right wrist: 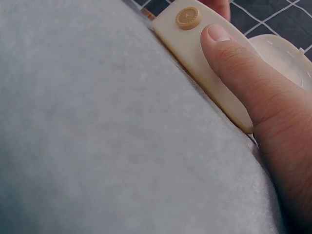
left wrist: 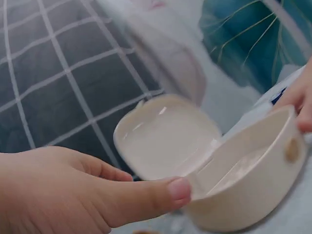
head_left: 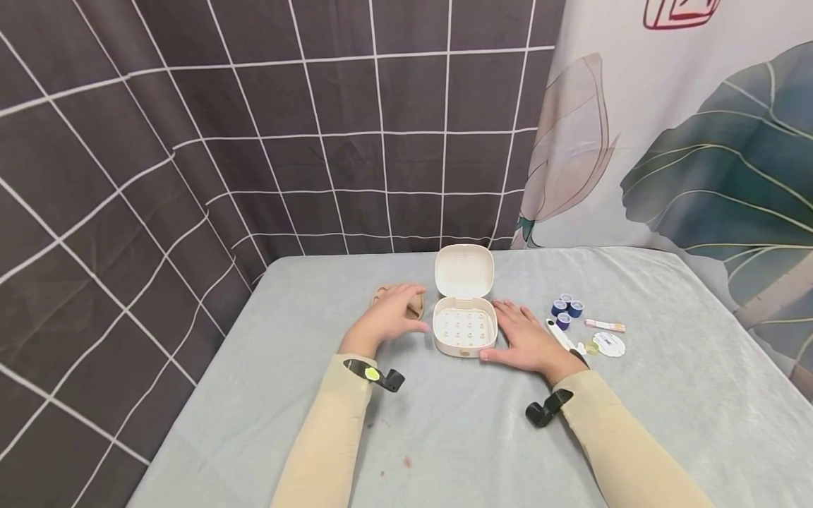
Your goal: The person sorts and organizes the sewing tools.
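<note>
A cream box (head_left: 464, 351) stands on the cloth-covered table with its hinged lid (head_left: 464, 271) raised at the back. Rows of small pegs show on the white insert (head_left: 456, 328) inside. My left hand (head_left: 384, 321) hovers at the box's left, fingers stretched over a tan object (head_left: 416, 305) that it partly hides. The left thumb (left wrist: 156, 197) points at the box's near left corner. Along the right side lies my right hand (head_left: 527, 342), fingers extended against the wall. Its thumb (right wrist: 234, 61) rests on the front face beside a round tan button (right wrist: 188, 18).
Several thread spools (head_left: 562, 322) in blue and purple stand to the right. Near them lie a white slim tool (head_left: 559, 332), a pink-and-white strip (head_left: 605, 325), a small yellowish roll (head_left: 592, 348) and a white disc (head_left: 610, 344). A dark grid-patterned curtain (head_left: 343, 162) hangs behind the table.
</note>
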Available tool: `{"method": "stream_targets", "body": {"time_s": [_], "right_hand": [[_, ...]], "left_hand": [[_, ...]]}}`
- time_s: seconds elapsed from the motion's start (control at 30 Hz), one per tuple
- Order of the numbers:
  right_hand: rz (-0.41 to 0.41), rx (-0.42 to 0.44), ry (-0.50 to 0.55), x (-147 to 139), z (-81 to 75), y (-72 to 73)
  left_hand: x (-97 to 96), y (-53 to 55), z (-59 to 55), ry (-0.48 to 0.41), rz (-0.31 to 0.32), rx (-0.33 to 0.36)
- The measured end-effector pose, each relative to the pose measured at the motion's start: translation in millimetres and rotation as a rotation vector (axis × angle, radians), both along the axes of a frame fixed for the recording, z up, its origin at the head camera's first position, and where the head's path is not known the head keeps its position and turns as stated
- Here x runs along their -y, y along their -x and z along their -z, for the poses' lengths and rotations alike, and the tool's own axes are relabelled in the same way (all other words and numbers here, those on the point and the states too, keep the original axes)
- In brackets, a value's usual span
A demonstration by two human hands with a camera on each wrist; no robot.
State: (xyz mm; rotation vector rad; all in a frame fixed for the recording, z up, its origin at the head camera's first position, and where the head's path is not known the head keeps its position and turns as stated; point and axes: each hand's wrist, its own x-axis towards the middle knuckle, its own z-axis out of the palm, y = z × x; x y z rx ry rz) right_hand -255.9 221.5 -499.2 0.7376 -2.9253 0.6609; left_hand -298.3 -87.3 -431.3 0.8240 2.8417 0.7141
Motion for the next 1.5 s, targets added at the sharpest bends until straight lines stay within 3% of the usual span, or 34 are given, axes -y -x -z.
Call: {"method": "stream_targets", "body": {"time_s": [0.07, 0.17, 0.3, 0.4, 0.6, 0.97, 1.17, 1.33, 1.4, 1.5], "right_hand": [[-0.002, -0.001, 0.003, 0.2, 0.9, 0.3], [-0.008, -0.010, 0.008, -0.1, 1.3, 0.6], [-0.006, -0.021, 0.004, -1.9, 1.4, 1.2], [-0.003, -0.023, -0.003, -2.8, 2.4, 1.8], [-0.020, -0.019, 0.006, -1.0, 3.6, 0.7], [-0.004, -0.010, -0.019, -2.0, 3.7, 1.1], [-0.038, 0.011, -0.003, -3.8, -8.2, 2.4], [-0.096, 0.056, 0.029, -13.3, -29.2, 0.9], [-0.101, 0.035, 0.053, -18.3, -39.9, -0.1], [-0.076, -0.088, 0.105, -29.5, -51.7, 0.4]], "left_hand": [[-6.0, -6.1, -3.8, -0.001, 0.006, 0.034], [-14.3, -12.7, -0.2, -0.032, -0.010, 0.039], [-24.4, -18.6, 16.1, -0.014, -0.034, -0.051], [-30.0, -22.8, 30.7, 0.057, -0.054, -0.130], [-35.8, -30.7, 51.0, 0.094, -0.111, -0.154], [-39.9, -32.4, 61.3, 0.079, -0.134, -0.165], [-38.7, -29.9, 62.1, 0.067, -0.126, -0.176], [-39.0, -28.6, 62.8, 0.073, -0.131, -0.174], [-38.1, -28.5, 64.0, 0.070, -0.132, -0.175], [-38.1, -28.7, 64.7, 0.066, -0.131, -0.175]]}}
